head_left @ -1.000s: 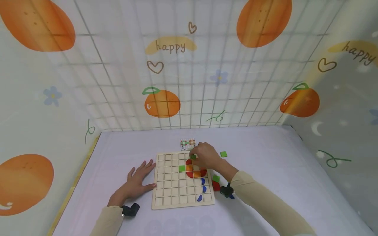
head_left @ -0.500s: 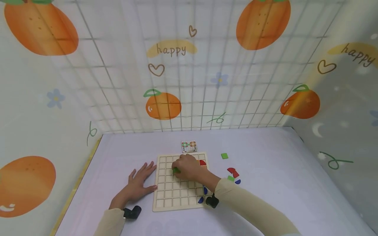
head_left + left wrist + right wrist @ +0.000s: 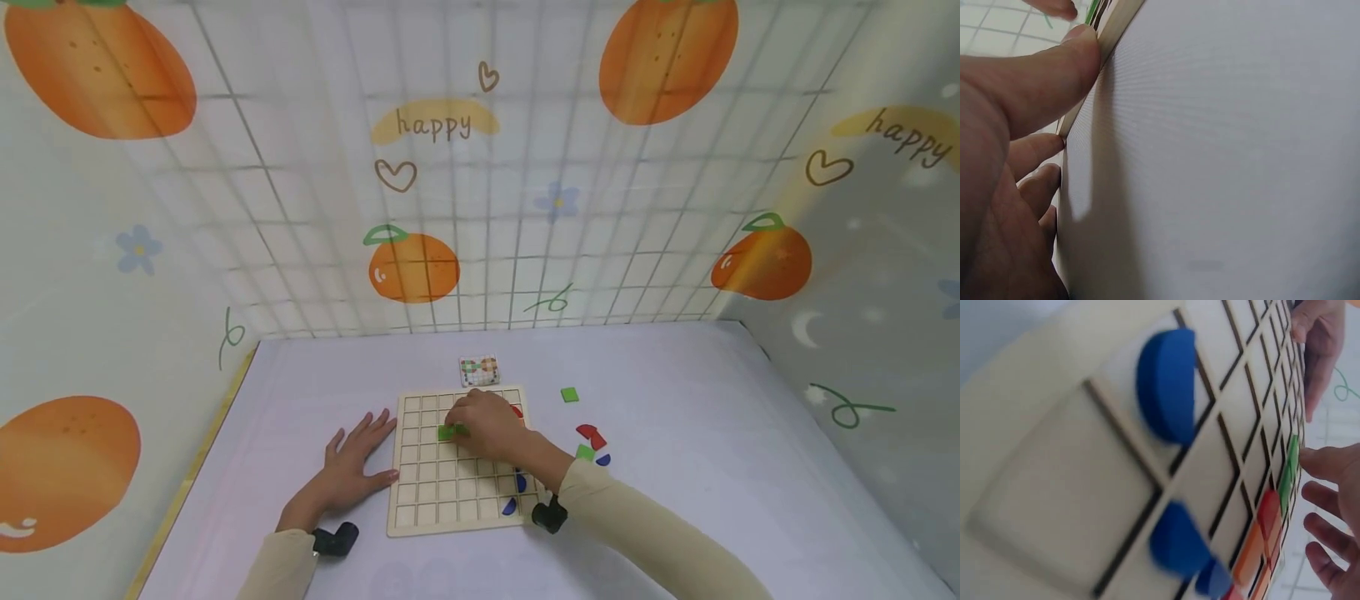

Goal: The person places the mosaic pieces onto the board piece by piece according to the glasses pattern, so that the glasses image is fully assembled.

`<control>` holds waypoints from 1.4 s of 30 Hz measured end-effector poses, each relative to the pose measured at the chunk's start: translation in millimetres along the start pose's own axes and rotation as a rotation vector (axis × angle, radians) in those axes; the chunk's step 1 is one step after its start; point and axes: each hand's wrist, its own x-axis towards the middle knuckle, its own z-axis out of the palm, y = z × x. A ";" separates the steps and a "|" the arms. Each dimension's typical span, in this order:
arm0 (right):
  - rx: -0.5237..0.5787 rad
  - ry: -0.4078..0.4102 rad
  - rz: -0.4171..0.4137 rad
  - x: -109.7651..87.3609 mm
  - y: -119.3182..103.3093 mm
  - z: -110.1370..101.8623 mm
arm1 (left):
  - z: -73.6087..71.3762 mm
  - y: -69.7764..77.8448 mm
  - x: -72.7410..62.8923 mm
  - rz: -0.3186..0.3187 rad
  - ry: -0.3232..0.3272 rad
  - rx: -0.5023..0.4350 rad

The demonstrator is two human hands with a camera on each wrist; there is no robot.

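Observation:
A wooden grid board (image 3: pixel 435 492) lies on the table. Along its left edge my left hand (image 3: pixel 341 475) rests with spread fingers; in the left wrist view the thumb (image 3: pixel 1079 53) presses the board's side. Over the upper middle of the board is my right hand (image 3: pixel 483 425), its fingertips right at green square tiles (image 3: pixel 446 432) set side by side in the cells. In the right wrist view the fingers are loosely bent and apart, with the thumb tip against the green tiles (image 3: pixel 1288 469). Red and orange pieces (image 3: pixel 1249 553) sit in nearby cells, mostly covered by the hand in the head view.
Blue half-round pieces (image 3: pixel 510 507) lie on the board's lower right. A printed pattern card (image 3: pixel 479 370) lies behind the board. To the right are a green tile (image 3: pixel 570 394), red pieces (image 3: pixel 592 435), another green tile (image 3: pixel 585 452) and a blue half-round (image 3: pixel 603 460).
My right hand has moved from the board's upper right to its middle with a green tile, which now lies left of another green one. It has since shifted slightly right; the left hand stays put.

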 end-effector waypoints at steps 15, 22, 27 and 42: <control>-0.092 -0.051 0.433 -104.9 61.5 -49.1 | -0.6 -2.9 0.1 0.013 0.010 -0.012; 0.043 -0.213 0.556 -141.7 81.7 -73.4 | -1.0 -1.6 0.0 0.012 -0.002 -0.018; 0.156 -0.209 0.562 -150.6 85.8 -74.6 | -1.8 1.5 -1.0 0.010 0.007 -0.025; 0.238 -0.180 0.659 -123.2 91.0 -59.7 | -2.4 3.0 -2.9 0.015 0.022 -0.009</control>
